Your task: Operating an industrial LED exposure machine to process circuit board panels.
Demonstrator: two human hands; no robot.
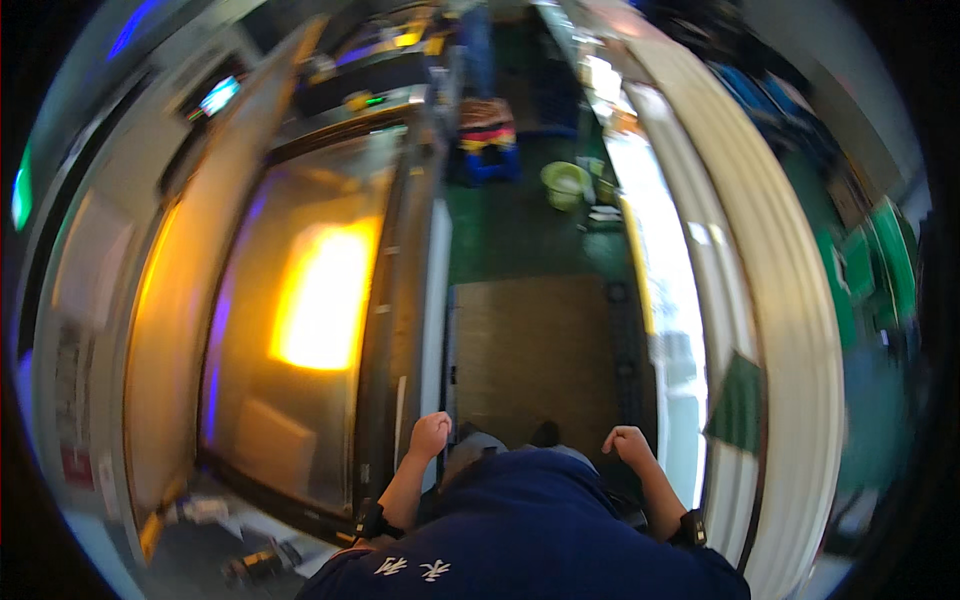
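Note:
My left hand (430, 436) is curled into a loose fist in front of my body, beside the dark frame of a machine (372, 400). Under that machine's glassy top (240, 370), a bright yellow glow (325, 295) shines. On the other side, my right hand (627, 443) hangs with its fingers bent, close to a brightly lit white surface (672, 330). Nothing shows in either hand, and neither appears to touch anything. Dark bands circle both wrists.
A brown mat (535, 350) lies on the green floor between the machine and the pale ridged panel (775, 260). Farther ahead stand a yellow-green bucket (565, 185) and a colourful stack (487, 135). A raised panel (175, 330) edges the left side; a dark green square (738, 402) hangs right.

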